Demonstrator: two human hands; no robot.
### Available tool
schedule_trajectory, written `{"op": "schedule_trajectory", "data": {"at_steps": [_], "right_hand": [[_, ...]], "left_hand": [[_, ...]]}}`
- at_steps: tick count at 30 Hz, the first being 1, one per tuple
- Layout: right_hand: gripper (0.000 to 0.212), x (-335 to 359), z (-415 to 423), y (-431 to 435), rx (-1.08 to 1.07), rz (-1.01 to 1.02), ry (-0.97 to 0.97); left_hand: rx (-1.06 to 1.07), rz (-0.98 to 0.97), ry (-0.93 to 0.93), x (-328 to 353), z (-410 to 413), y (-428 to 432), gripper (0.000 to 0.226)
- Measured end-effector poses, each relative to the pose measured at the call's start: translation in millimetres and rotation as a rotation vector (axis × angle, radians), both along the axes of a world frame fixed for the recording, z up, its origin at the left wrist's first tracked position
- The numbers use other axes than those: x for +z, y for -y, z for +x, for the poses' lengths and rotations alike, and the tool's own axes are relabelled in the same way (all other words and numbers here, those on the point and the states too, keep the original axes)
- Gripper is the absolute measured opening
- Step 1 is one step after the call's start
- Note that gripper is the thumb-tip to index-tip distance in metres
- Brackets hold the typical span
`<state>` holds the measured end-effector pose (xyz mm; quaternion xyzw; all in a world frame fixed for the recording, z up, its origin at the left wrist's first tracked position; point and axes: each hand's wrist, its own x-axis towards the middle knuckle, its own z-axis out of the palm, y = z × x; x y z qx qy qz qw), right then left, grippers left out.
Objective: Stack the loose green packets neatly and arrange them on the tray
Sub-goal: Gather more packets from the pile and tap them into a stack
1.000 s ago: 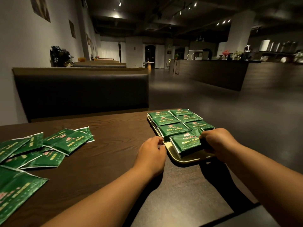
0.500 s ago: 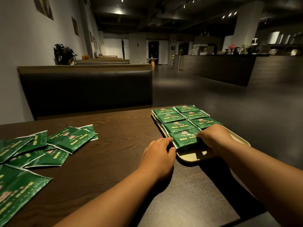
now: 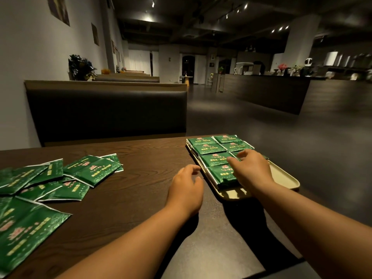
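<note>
A beige tray (image 3: 285,179) lies at the table's right edge, with green packet stacks (image 3: 209,149) set in two rows on its far part. The nearest stack (image 3: 220,175) sits in the left row. My right hand (image 3: 250,168) lies over the packets on the tray with fingers spread and loosely bent, fingertips touching the tops. My left hand (image 3: 188,185) hovers over the table just left of the tray's rim, fingers loosely curled, holding nothing. Several loose green packets (image 3: 92,170) lie scattered on the table's left side.
The dark wooden table (image 3: 136,198) ends just right of the tray, with floor beyond. One large loose packet (image 3: 24,232) lies at the near left. A padded bench back (image 3: 106,111) stands behind the table. A long counter (image 3: 265,93) runs at the far right.
My right hand has let go of the nearest stack and moved forward over the packets, fingers spreading. My left hand has come off the tray's rim and drawn slightly back.
</note>
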<state>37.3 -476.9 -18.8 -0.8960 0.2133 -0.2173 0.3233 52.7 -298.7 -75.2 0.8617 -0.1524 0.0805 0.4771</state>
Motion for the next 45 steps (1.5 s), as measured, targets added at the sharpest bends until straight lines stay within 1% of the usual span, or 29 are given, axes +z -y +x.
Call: {"op": "schedule_trajectory", "data": {"at_steps": [1,3,6,11,16,18,20,23,25,27,29,31,34,36,38,39,40,42,43,44,45], "right_hand": [[0.048,2.6,-3.2,-9.1,0.033,0.007,0.024],[0.043,7.6,-10.0,-29.6,0.1,0.047,0.065],[0.035,13.4,-19.4,-65.6,0.196,0.13,0.092],[0.028,13.8,-27.6,-136.6,0.385,0.204,0.087],[0.025,3.6,-22.2,-203.0,0.514,0.233,-0.007],[0.024,-2.4,-18.1,-224.8,0.559,0.258,-0.051],[0.024,-9.4,-13.1,-242.9,0.586,0.258,-0.081],[0.023,-18.3,-0.1,-259.8,0.582,0.226,-0.101],[0.022,-25.7,16.2,-266.7,0.563,0.237,-0.112],[0.021,-28.5,24.5,-263.2,0.535,0.294,-0.11],[0.02,-33.4,39.7,-259.2,0.494,0.297,-0.089],[0.018,-34.0,52.7,-257.4,0.457,0.279,-0.064],[0.019,-37.8,65.9,-254.9,0.425,0.279,-0.037],[0.016,-43.4,67.4,-250.3,0.435,0.338,-0.016],[0.013,-46.3,67.2,-243.4,0.442,0.429,0.03],[0.012,-45.7,65.8,-241.4,0.449,0.47,0.047],[0.01,-44.1,65.3,-239.1,0.463,0.473,0.056],[0.007,-43.4,70.8,-233.6,0.482,0.316,0.05],[0.007,-42.5,72.9,-232.5,0.486,0.225,0.028],[0.008,-42.7,75.0,-232.5,0.491,0.165,0.0],[0.01,-42.1,75.9,-234.5,0.5,0.133,-0.029]], "left_hand": [[0.02,-0.02,-0.004,2.2,-0.4,-5.3,0.031],[0.054,-0.022,0.002,9.8,-0.7,-21.0,0.031],[0.114,0.027,0.027,23.5,-2.9,-58.1,0.033],[0.267,0.202,0.018,32.0,-12.8,-151.2,0.039],[0.428,0.377,0.002,22.0,-21.1,-244.0,0.049],[0.494,0.517,-0.035,18.8,-25.1,-274.3,0.055],[0.535,0.634,-0.141,14.0,-29.1,-295.7,0.062],[0.493,0.687,-0.263,7.4,-33.3,-302.5,0.074],[0.426,0.689,-0.271,1.5,-30.9,-299.1,0.076],[0.383,0.705,-0.235,4.7,-32.3,-288.1,0.075],[0.375,0.732,-0.165,10.4,-20.8,-277.1,0.072],[0.356,0.706,-0.098,20.9,0.6,-266.9,0.069],[0.326,0.645,-0.125,24.3,36.9,-255.1,0.068],[0.297,0.689,-0.183,15.1,52.0,-251.5,0.072],[0.25,0.753,-0.186,7.4,54.6,-251.1,0.073],[0.236,0.737,-0.166,7.3,50.8,-253.3,0.071],[0.237,0.668,-0.131,8.7,45.8,-256.1,0.064],[0.254,0.506,-0.053,12.2,38.3,-261.2,0.047],[0.261,0.464,-0.025,14.5,35.2,-261.9,0.043],[0.275,0.466,-0.008,15.8,33.4,-262.3,0.045],[0.299,0.499,-0.004,15.6,33.2,-262.9,0.052]]}}
